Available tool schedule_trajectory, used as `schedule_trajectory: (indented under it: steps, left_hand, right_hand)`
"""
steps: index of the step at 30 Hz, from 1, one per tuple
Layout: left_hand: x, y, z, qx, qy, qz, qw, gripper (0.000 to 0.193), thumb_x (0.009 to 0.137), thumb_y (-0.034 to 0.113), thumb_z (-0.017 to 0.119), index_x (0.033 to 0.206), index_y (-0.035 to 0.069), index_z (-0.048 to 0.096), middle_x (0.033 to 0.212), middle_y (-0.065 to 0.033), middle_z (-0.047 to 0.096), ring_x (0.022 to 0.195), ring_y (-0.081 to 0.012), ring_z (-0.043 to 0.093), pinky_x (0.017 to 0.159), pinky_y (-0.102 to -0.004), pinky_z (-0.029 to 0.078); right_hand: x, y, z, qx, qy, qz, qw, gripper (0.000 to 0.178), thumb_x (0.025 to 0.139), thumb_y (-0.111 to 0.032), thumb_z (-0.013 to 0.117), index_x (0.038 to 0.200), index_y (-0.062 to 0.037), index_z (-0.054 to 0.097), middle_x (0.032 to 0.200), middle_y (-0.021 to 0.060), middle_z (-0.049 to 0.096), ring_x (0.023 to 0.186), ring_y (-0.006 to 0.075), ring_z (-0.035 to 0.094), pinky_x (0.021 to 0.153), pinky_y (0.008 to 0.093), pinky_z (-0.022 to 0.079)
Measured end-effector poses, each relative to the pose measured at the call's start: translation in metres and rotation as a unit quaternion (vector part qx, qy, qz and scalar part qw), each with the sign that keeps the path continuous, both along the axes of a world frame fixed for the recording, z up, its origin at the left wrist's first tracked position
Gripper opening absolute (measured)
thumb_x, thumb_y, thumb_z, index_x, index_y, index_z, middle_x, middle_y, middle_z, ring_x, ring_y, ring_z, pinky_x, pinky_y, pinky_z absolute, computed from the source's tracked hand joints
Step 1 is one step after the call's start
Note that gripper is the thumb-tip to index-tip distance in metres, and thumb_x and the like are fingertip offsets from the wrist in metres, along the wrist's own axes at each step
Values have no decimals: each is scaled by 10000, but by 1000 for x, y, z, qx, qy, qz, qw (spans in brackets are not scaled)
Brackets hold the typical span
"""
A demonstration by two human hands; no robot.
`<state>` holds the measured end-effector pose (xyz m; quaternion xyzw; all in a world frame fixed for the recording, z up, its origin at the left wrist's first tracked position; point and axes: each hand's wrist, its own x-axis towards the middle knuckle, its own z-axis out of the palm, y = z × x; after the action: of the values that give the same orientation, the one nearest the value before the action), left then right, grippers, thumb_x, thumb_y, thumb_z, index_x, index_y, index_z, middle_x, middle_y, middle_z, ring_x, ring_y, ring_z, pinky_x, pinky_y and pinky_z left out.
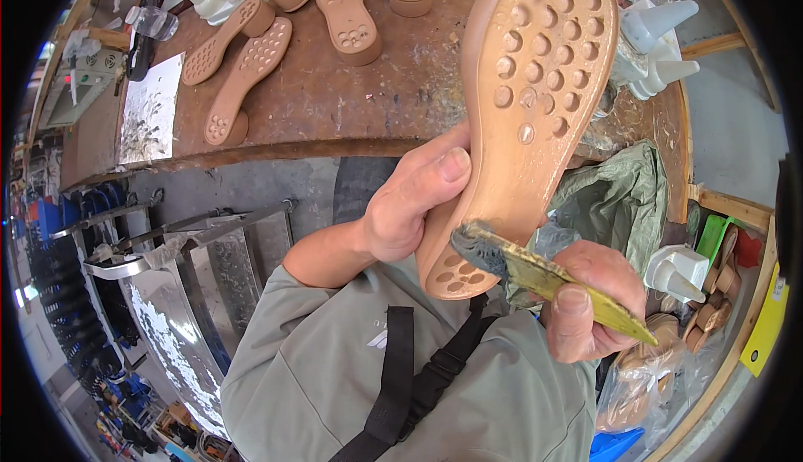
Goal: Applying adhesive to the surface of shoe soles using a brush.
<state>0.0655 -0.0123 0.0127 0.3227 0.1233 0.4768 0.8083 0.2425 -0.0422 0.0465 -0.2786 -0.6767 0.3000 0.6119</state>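
Note:
A tan shoe sole (523, 161) with rows of round hollows is upright in front of me, its heel end down by my chest. My left hand (414, 194) grips it along the left side, the thumb lying on its face. In my right hand (594, 303) is a brush (569, 282) with a worn yellow handle, pinched between thumb and fingers. Its dark, clumped bristles (478, 251) lie over the sole near the heel; whether they touch it I cannot tell. A wet-looking shine runs along the sole's right side and around the hollows.
On the brown worktable (335, 111), several more tan soles (347, 10) lie along the far side. White nozzled bottles (657, 27) stand at the right. A plastic bottle (152, 23) and white sheet (150, 111) are at the left, above a metal-framed chair (180, 295). Bagged soles (640, 378) sit at lower right.

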Motion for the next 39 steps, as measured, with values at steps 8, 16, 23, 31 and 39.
schedule_trajectory:
  steps: [8,16,23,31,39]
  left_hand:
    - [-4,-9,9,2,48,20,999,671,931,374,390,1388,-76,193,1271,-201,466,1115,-235,525,924,-325,421]
    - [-5,-7,11,8,53,27,998,686,903,417,416,1351,-77,255,1237,-225,486,1069,-310,544,911,-404,444]
    - [1,6,8,-3,23,49,999,656,906,448,349,1368,-9,257,1221,-243,502,1004,-389,590,875,-456,486]
    - [-1,10,8,-23,-13,70,997,591,926,399,328,1354,-5,282,1225,-238,501,1003,-374,591,882,-437,481]
    - [2,9,13,-49,-3,77,996,553,939,374,300,1345,-3,303,1208,-222,512,989,-343,595,861,-414,494]
  right_hand:
    - [1,33,41,-109,-7,-25,994,197,791,-55,637,915,91,586,664,136,606,440,124,538,363,210,390]
    - [-3,27,28,-80,63,-15,995,182,781,15,655,945,81,610,688,143,626,467,104,532,397,206,406]
    - [-4,3,9,-12,-1,-28,1000,232,688,21,700,879,97,594,616,145,616,423,171,560,370,256,432]
    - [0,8,21,18,-122,89,988,267,678,1,726,884,91,582,635,150,621,436,191,572,376,268,452]
    - [-8,10,32,-127,-42,-14,991,224,695,20,712,885,86,615,646,130,633,480,152,594,423,250,461]
